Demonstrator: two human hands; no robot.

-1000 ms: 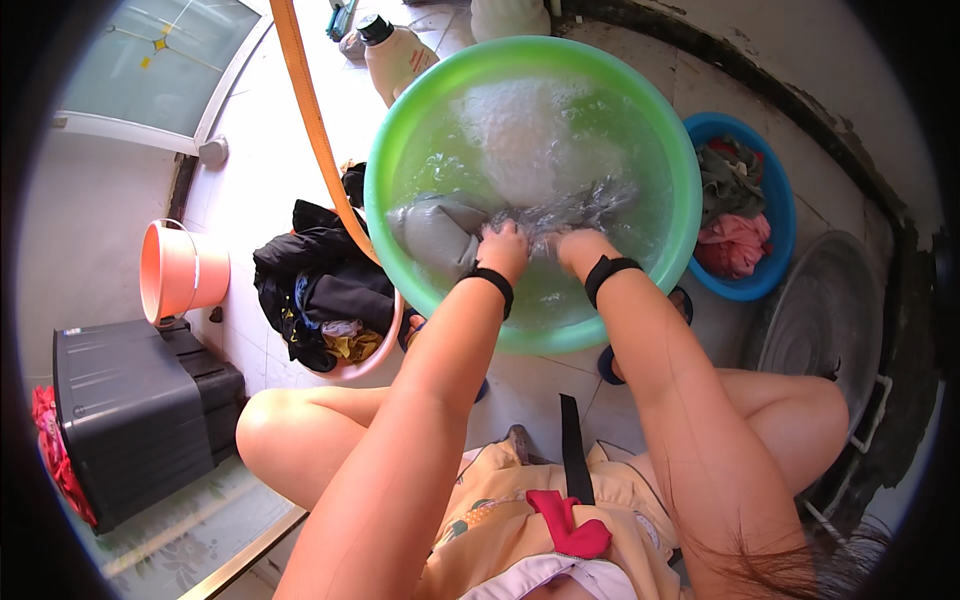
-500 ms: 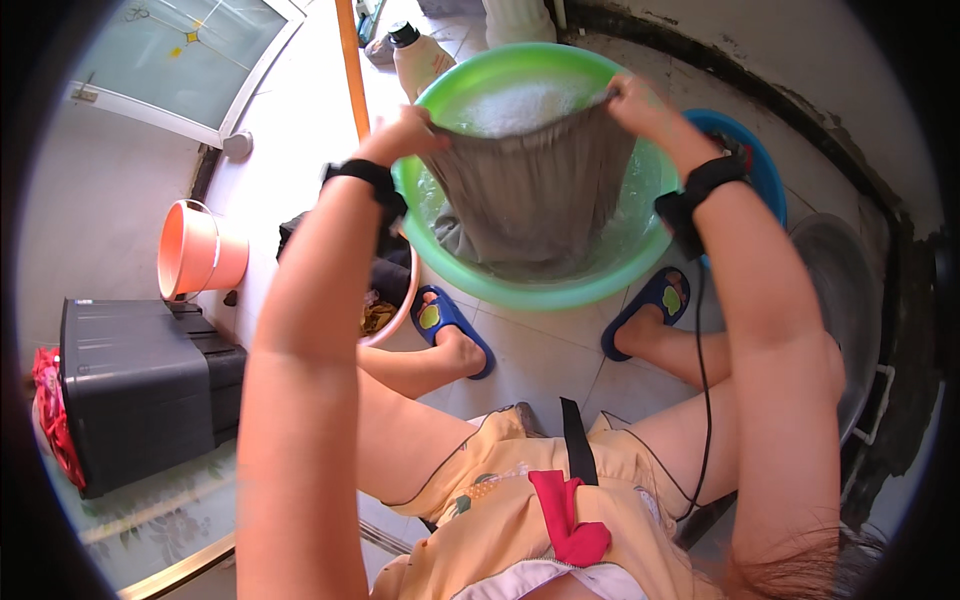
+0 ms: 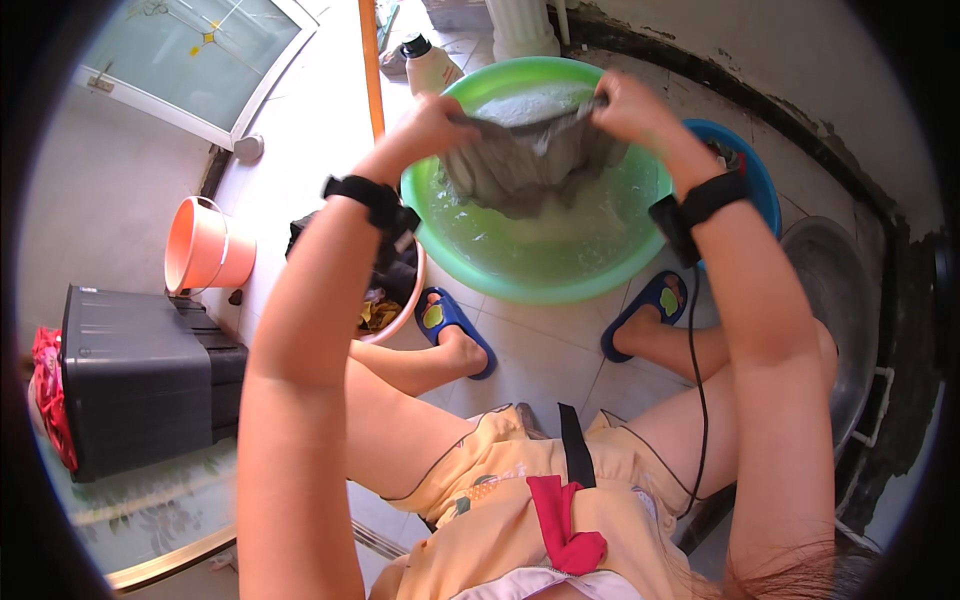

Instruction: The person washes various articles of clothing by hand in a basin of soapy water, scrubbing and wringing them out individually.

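A wet grey garment (image 3: 525, 165), its exact kind unclear, is stretched between my two hands over a large green basin (image 3: 520, 287). My left hand (image 3: 432, 128) grips its upper left edge, slightly blurred. At the upper right edge, my right hand (image 3: 627, 108) is closed on the cloth. The lower part of the garment hangs bunched at the water's surface. Cloudy water (image 3: 530, 245) fills the basin, and white suds (image 3: 530, 103) float at its far side.
Left of the basin sits a pink-rimmed tub (image 3: 418, 290) of dark clothes. A blue basin (image 3: 768, 195) and a grey metal tub (image 3: 830, 270) stand right. A bottle (image 3: 428, 70) is behind the basin; an orange bucket (image 3: 215, 250) and dark storage box (image 3: 140, 370) lie left.
The garment hung long and spread into the water before; now it is gathered higher and shorter, uncovering the near water. My left hand has shifted slightly right.
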